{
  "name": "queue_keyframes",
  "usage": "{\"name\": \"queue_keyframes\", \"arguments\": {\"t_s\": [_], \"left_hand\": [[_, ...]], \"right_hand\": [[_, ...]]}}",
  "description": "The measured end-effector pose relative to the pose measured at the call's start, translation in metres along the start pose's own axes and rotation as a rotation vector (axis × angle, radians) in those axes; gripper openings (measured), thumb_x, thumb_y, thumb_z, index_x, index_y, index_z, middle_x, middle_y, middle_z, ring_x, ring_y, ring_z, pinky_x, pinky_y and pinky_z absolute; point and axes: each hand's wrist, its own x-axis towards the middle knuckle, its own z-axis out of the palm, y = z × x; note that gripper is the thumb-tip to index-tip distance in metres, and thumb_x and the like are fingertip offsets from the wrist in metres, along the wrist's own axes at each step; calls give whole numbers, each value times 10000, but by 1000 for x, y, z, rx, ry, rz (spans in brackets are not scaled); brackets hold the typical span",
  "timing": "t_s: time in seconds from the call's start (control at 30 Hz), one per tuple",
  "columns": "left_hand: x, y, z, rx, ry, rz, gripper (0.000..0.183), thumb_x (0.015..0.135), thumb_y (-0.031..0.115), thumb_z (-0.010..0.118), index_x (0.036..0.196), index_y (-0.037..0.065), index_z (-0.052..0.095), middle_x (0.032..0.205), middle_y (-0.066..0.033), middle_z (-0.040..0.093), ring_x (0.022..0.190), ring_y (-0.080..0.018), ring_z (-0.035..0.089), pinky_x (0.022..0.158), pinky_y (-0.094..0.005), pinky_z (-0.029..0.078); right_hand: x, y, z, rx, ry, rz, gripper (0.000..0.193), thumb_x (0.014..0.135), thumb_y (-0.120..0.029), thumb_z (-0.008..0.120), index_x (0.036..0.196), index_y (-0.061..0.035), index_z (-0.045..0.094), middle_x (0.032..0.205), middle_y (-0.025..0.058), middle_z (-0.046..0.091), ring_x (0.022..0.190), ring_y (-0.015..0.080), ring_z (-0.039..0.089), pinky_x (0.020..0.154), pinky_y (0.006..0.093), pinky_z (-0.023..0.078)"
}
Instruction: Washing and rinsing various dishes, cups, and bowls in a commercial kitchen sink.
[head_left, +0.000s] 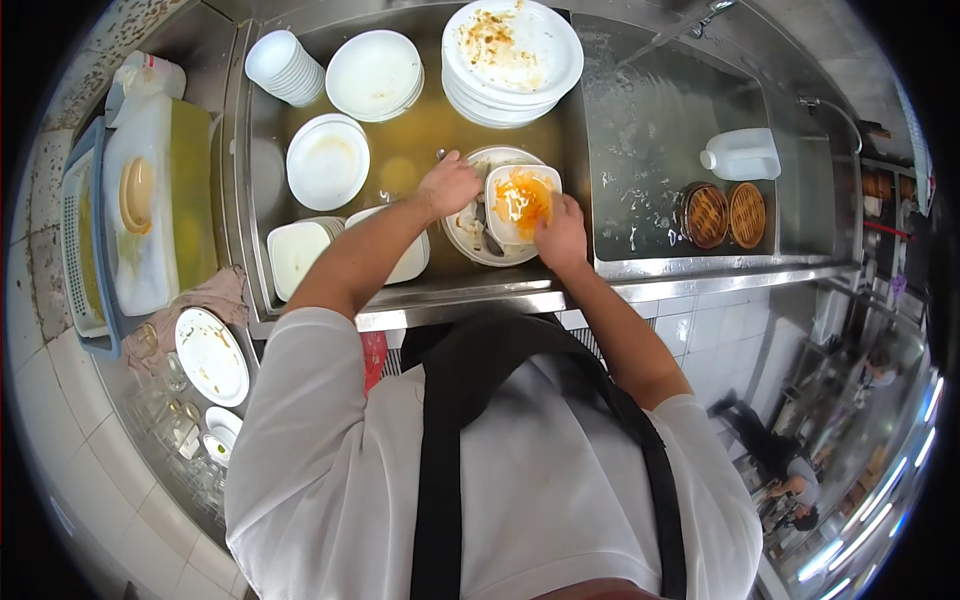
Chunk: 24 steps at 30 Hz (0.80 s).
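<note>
Right hand [563, 238]: closed at the right rim of a squarish white bowl [520, 205], thumb and fingers gripping its edge; bowl smeared inside with orange sauce.

Left hand [452, 187]: partly curled, at the bowl's left, above a round white dish [462, 238]; whether it has hold of anything cannot be told.

Round dish: under the bowl, holding food scraps and a metal spoon [491, 243].

Left sink basin [460, 304]: steel, brownish water. Contents, around the hands: one squarish white dish [408, 262], partly behind the left forearm; further squarish dishes [298, 260], stacked; round white dishes [328, 165], stained; round white bowls [375, 75], stacked; small white cups [285, 68], nested and tilted; large white plates [512, 50], stacked, the top one bearing brown residue.

Right sink basin [690, 266]: greyish water, white plastic jug [745, 156] on its side, two round woven steamer pieces [706, 215] side by side; faucet [710, 14] above.

Left of the sink: translucent tub [140, 250], tan bowl [133, 195] on top; blue-rimmed basket [88, 240]; white container [146, 84] with red marking, too small to read; crumpled cloth [190, 318]; soiled white plate [212, 358]; clear glasses [160, 425].

Far right: another person [795, 475], dark-clothed, blurred.
</note>
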Motion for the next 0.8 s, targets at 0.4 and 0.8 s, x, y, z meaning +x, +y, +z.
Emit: {"name": "queue_keyframes", "arguments": {"t_s": [0.4,0.8], "left_hand": [[-63,17,-32,-274,-135,76,153,698,84,612,845,87,653,811,-100,656,900,-276,612,821,-452,443],[-17,7,4,-98,-13,37,302,786,243,657,1046,89,647,1087,-91,543,1006,-222,576,890,-354,367]], "right_hand": [[10,42,66,657,98,773,352,773,-185,691,1055,-42,535,915,88,587,758,192,580,550,315,482],[13,24,14,881,-52,807,207,830,-134,583,1027,-74,558,787,10,550,639,127,536,571,305,468]]}}
